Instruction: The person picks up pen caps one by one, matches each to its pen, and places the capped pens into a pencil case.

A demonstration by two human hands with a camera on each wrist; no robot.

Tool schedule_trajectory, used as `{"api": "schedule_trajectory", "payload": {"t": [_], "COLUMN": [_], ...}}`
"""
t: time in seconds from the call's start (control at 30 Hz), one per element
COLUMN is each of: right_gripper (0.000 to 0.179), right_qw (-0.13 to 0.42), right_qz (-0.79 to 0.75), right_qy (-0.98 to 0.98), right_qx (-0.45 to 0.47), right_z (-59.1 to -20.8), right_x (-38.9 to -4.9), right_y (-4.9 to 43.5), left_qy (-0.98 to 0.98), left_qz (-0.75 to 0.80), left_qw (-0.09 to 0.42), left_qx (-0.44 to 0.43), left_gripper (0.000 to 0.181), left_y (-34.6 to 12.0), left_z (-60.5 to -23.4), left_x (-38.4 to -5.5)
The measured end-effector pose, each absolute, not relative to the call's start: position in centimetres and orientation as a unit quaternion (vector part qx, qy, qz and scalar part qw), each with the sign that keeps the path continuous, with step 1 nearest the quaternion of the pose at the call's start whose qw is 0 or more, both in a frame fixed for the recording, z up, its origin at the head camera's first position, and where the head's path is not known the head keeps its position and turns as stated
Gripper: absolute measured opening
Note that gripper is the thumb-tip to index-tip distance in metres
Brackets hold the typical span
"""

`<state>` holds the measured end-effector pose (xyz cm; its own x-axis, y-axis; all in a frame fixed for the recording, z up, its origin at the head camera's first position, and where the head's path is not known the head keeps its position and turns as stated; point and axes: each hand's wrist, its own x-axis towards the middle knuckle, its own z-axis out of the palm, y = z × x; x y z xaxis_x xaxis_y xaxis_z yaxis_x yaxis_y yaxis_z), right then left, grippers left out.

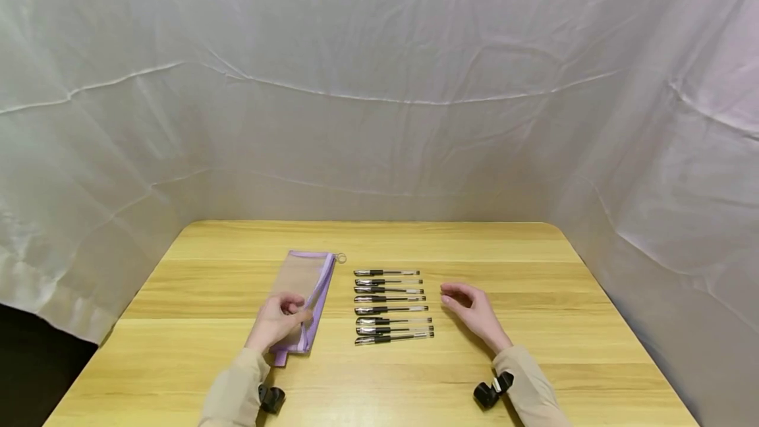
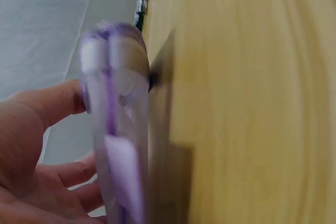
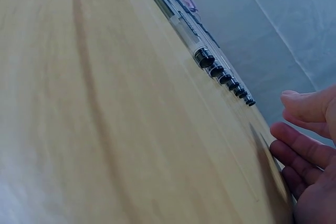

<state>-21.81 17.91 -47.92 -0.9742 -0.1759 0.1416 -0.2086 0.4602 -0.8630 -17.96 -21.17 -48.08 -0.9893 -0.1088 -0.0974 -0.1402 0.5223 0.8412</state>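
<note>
A translucent zip pencil pouch point(image 1: 299, 275) with purple trim lies left of the pens, slanted on the table. My left hand point(image 1: 281, 319) is over its lower half and pinches the zipper edge between thumb and fingers. In the left wrist view the pouch point(image 2: 126, 124) is raised edge-on and blurred, with the thumb against its side. Several clear-barrelled black gel pens point(image 1: 391, 309) lie in a column, caps to the left. To their right, my right hand point(image 1: 471, 312) hovers low with loosely curved fingers and holds nothing; the pens' ends point(image 3: 205, 59) show beyond it in the right wrist view.
All of this is on a light wooden table point(image 1: 450, 242). Pale fabric sheets point(image 1: 379, 137) hang behind it and along both sides. A small metal ring point(image 1: 340, 258) sits at the pouch's far corner. Black wrist cameras point(image 1: 271, 399) are strapped to both sleeves.
</note>
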Motion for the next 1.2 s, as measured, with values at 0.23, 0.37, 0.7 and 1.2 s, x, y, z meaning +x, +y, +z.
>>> {"api": "schedule_trajectory", "payload": {"t": [0.23, 0.37, 0.7, 1.2], "right_gripper": [0.031, 0.03, 0.03, 0.029], "right_qw": [0.018, 0.015, 0.017, 0.003], "right_qz": [0.502, 0.501, 0.497, 0.496], "right_qy": [-0.857, -0.858, -0.861, -0.86], "right_qx": [0.116, 0.113, 0.106, 0.118], "right_z": [-47.9, -47.7, -50.0, -51.0], "right_x": [-21.7, -21.5, -22.8, -23.1], "right_y": [18.0, 17.9, 18.7, 19.4], "left_qy": [0.877, 0.88, 0.887, 0.805], "left_qz": [0.475, 0.468, 0.456, 0.583], "left_qw": [-0.019, -0.026, -0.037, -0.036], "left_qx": [-0.071, -0.07, -0.066, -0.106], "left_gripper": [0.02, 0.02, 0.022, 0.026], "left_y": [-20.8, -21.0, -21.2, -21.3], "left_z": [-48.2, -48.1, -47.6, -48.2], "left_x": [-18.0, -18.0, -17.7, -17.5]}}
